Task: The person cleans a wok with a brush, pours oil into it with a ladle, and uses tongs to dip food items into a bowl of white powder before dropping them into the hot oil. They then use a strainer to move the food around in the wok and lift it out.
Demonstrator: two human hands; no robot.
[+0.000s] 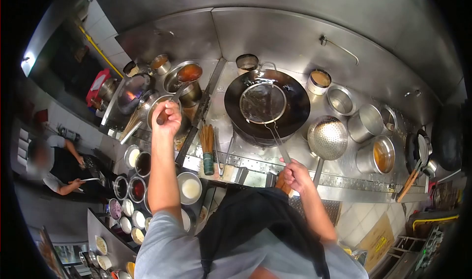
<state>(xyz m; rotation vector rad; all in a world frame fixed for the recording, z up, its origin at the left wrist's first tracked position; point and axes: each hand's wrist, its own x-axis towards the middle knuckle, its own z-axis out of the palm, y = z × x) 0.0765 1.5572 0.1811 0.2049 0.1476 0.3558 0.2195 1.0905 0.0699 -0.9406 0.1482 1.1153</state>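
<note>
My left hand point(167, 116) is closed round the handle of a ladle point(189, 74), whose bowl holds reddish-orange liquid over a metal pot point(189, 94) at the back left. In my right hand point(298, 175) is the handle of a round wire strainer point(263, 103). That strainer lies over the black wok point(295, 99) on the stove. Right of the wok rests a perforated skimmer point(328, 138). A bamboo brush point(208, 150) with a green-bound handle and metal tongs lie between my arms.
Several ingredient bowls point(191, 188) stand at the lower left. Metal pots point(376, 154) and a can point(319, 81) stand on the right counter. A second wok point(133, 93) with a flame is at the left. A co-worker point(64, 163) stands at the far left.
</note>
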